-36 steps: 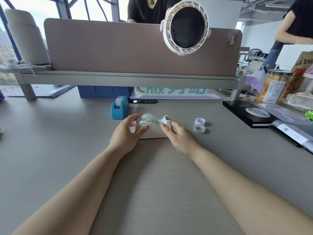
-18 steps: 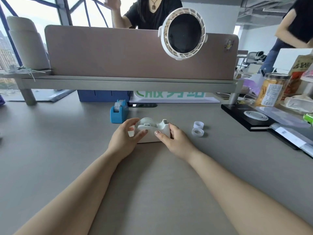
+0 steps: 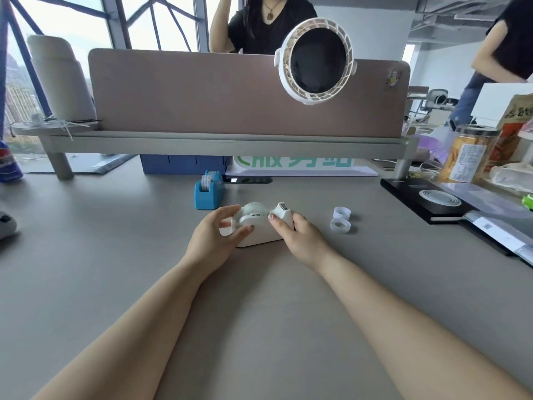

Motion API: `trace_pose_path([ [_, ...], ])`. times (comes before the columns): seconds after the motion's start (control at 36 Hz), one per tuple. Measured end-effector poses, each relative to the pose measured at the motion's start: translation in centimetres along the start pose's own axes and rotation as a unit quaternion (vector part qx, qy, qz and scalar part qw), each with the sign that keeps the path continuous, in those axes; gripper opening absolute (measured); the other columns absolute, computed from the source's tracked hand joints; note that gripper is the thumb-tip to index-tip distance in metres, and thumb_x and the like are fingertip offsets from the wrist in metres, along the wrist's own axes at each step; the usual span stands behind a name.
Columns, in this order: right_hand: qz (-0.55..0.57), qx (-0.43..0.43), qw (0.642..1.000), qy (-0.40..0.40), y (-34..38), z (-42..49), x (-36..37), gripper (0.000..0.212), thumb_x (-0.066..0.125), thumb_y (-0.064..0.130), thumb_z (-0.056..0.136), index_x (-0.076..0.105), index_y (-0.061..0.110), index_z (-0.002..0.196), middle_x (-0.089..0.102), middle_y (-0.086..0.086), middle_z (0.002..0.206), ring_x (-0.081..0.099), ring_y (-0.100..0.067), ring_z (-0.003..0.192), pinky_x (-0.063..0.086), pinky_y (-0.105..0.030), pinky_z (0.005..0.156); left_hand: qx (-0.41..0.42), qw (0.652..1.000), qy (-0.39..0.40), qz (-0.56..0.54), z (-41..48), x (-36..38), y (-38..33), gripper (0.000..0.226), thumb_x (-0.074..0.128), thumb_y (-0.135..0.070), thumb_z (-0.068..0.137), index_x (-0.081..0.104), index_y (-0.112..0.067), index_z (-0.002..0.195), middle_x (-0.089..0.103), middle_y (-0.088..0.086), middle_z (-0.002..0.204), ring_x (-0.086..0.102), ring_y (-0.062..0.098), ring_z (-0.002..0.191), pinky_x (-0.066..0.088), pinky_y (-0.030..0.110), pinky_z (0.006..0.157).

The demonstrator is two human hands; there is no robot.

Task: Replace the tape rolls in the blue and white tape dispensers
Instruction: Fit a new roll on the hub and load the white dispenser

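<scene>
The white tape dispenser (image 3: 261, 230) stands on the grey desk (image 3: 115, 269) between both hands, with a roll seated in its top. My left hand (image 3: 212, 239) grips its left end, thumb on the near side and fingers curled over the roll. My right hand (image 3: 300, 239) holds the right end by the cutter, thumb on the front face. The blue tape dispenser (image 3: 209, 190) with a roll in it stands just behind and to the left, untouched. Two loose clear tape rolls (image 3: 341, 220) lie to the right of the white dispenser.
A raised shelf with a brown partition (image 3: 230, 93) and a clipped white fan (image 3: 315, 62) crosses the back. A black box (image 3: 427, 199), papers, a jar (image 3: 467, 155) and snack bags crowd the right side. A blue box (image 3: 184, 164) sits under the shelf. Two people stand behind.
Both hands have stayed on the white dispenser; my left fingers have curled higher over the roll and my right thumb has shifted up the front face. The view has tilted slightly.
</scene>
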State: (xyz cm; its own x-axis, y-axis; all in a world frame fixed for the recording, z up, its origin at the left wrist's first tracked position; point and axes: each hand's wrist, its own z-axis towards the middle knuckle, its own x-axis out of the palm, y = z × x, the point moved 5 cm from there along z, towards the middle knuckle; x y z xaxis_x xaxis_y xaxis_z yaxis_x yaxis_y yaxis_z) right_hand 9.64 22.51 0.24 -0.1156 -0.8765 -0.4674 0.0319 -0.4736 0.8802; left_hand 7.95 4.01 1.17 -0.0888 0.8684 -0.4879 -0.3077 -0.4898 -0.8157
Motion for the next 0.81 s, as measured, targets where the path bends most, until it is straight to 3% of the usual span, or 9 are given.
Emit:
trace_pose_path([
  [0.08,-0.033,-0.005,0.999,-0.018,0.3,-0.3,0.3,0.088,0.041,0.087,0.059,0.049,0.025,0.121,0.063,0.003,0.119,0.057,-0.02,0.112,0.044,-0.04,0.099,0.009,1.0,-0.001,0.009,-0.9,-0.4,-0.2,0.042,0.067,-0.041,0.08,0.058,-0.032,0.12,0.061,-0.013,0.118,0.058,0.003,0.098,0.042,0.022,0.08],
  [0.17,-0.027,-0.021,0.999,-0.014,0.5,-1.0,0.6,0.083,0.046,0.086,0.057,0.05,0.028,0.116,0.066,0.007,0.114,0.06,-0.017,0.107,0.047,-0.041,0.097,0.02,1.0,0.004,-0.004,-2.0,-0.8,-0.5,0.027,0.063,-0.031,0.086,0.061,-0.032,0.113,0.062,-0.009,0.118,0.06,-0.003,0.089,0.044,0.015,0.076],
  [0.28,-0.023,-0.052,0.998,0.032,1.4,-2.2,2.1,0.064,0.068,0.051,0.075,0.047,0.021,0.128,0.059,0.011,0.118,0.055,-0.009,0.111,0.042,-0.025,0.094,0.041,0.999,0.01,-0.004,-3.5,-1.2,-0.7,0.02,0.059,-0.02,0.09,0.065,-0.027,0.107,0.063,-0.005,0.112,0.061,0.0,0.086,0.043,0.002,0.071],
  [0.36,-0.031,-0.068,0.996,0.042,1.5,-2.2,2.8,0.057,0.073,0.028,0.078,0.048,0.017,0.128,0.064,0.002,0.119,0.059,-0.014,0.111,0.043,-0.024,0.093,0.048,0.999,-0.001,0.016,-3.9,-1.6,-0.6,0.019,0.058,-0.016,0.089,0.067,-0.022,0.105,0.062,-0.004,0.107,0.059,-0.001,0.083,0.041,0.0,0.07],
  [0.5,-0.048,-0.074,0.995,0.036,1.5,-0.2,3.5,0.056,0.074,0.026,0.076,0.05,0.019,0.125,0.065,0.0,0.118,0.061,-0.017,0.109,0.046,-0.034,0.098,0.002,0.996,-0.072,0.051,-2.2,-3.6,1.5,0.026,0.063,-0.022,0.086,0.062,-0.021,0.111,0.059,-0.004,0.115,0.058,0.007,0.089,0.041,0.021,0.081],
  [0.61,-0.053,-0.069,0.996,0.018,1.6,2.2,4.4,0.049,0.074,0.031,0.075,0.055,0.023,0.119,0.068,0.002,0.113,0.063,-0.018,0.103,0.048,-0.039,0.096,-0.046,0.99,-0.124,0.058,-0.3,-5.3,3.3,0.039,0.066,-0.025,0.084,0.057,-0.017,0.121,0.055,0.0,0.122,0.055,0.008,0.094,0.042,0.025,0.084],
  [0.72,-0.076,-0.066,0.995,-0.017,2.0,4.7,5.2,0.045,0.073,0.04,0.073,0.059,0.027,0.114,0.07,0.003,0.109,0.064,-0.021,0.099,0.05,-0.039,0.091,-0.052,0.988,-0.123,0.079,1.5,-5.6,4.5,0.046,0.067,-0.031,0.082,0.052,-0.02,0.125,0.055,0.0,0.128,0.056,0.011,0.103,0.044,0.028,0.088],
  [0.81,-0.092,-0.057,0.994,-0.024,2.5,6.5,5.8,0.044,0.071,0.041,0.076,0.058,0.026,0.115,0.068,0.003,0.111,0.062,-0.022,0.101,0.049,-0.037,0.089,-0.071,0.985,-0.109,0.116,3.2,-5.5,5.3,0.059,0.066,-0.047,0.079,0.046,-0.025,0.13,0.052,-0.004,0.135,0.054,0.013,0.116,0.046,0.034,0.094],
])
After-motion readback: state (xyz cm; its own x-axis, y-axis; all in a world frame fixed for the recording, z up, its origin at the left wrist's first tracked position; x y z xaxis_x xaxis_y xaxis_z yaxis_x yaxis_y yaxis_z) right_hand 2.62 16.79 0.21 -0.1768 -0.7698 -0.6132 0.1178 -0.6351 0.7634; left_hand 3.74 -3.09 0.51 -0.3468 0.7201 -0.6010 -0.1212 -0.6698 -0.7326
